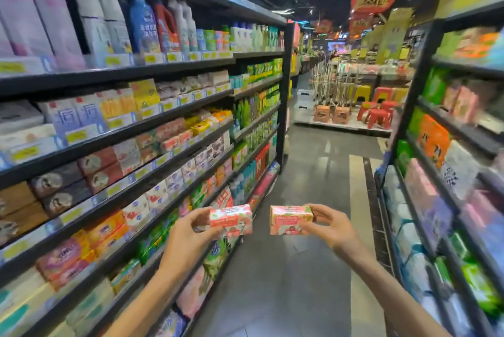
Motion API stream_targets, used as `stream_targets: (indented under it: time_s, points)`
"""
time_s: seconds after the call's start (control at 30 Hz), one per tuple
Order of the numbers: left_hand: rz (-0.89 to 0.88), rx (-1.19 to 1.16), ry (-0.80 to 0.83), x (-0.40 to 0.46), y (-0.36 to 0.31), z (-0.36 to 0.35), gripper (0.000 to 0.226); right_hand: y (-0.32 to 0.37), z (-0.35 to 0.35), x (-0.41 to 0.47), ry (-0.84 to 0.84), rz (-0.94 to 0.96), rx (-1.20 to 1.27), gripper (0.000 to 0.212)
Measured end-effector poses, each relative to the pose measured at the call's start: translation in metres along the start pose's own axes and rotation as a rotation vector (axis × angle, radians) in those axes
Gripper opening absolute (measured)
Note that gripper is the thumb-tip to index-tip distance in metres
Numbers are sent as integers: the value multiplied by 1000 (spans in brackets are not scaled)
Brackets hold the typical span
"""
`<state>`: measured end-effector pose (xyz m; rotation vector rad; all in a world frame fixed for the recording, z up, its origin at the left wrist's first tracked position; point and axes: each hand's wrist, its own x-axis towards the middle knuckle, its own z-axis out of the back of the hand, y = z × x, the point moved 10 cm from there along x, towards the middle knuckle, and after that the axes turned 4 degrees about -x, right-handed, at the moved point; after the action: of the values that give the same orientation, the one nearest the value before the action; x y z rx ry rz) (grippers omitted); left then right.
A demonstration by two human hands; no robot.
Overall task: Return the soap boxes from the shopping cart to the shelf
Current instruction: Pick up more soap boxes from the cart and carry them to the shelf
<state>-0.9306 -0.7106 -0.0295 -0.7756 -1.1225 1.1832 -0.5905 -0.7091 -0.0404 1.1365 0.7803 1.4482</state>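
left hand (191, 238) and right hand (331, 227) each pinch one soap box (231, 220) (290, 220) — carry both level to the shelf (114, 107) edge at left, seat one at a time.

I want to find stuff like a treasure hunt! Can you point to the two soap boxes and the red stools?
Left soap box (231, 220): head view, on its pink front face.
Right soap box (291, 220): head view, on its front face.
Red stools (377, 115): head view, on one stool's seat.

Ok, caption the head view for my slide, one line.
In a store aisle, the left hand and right hand each hold a pink soap box beside stocked shelves.
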Motion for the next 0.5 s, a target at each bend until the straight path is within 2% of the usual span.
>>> stream_targets:
  time_s: [0.23, 0.5]
  points:
    - [-45, -19, 71, 148, 13, -34, 43, -13, 14, 131, -42, 8, 51, 36]
    - [-29, -33, 51, 288, 40, -47, 39, -28, 3, 280, -6, 32, 82, 34]
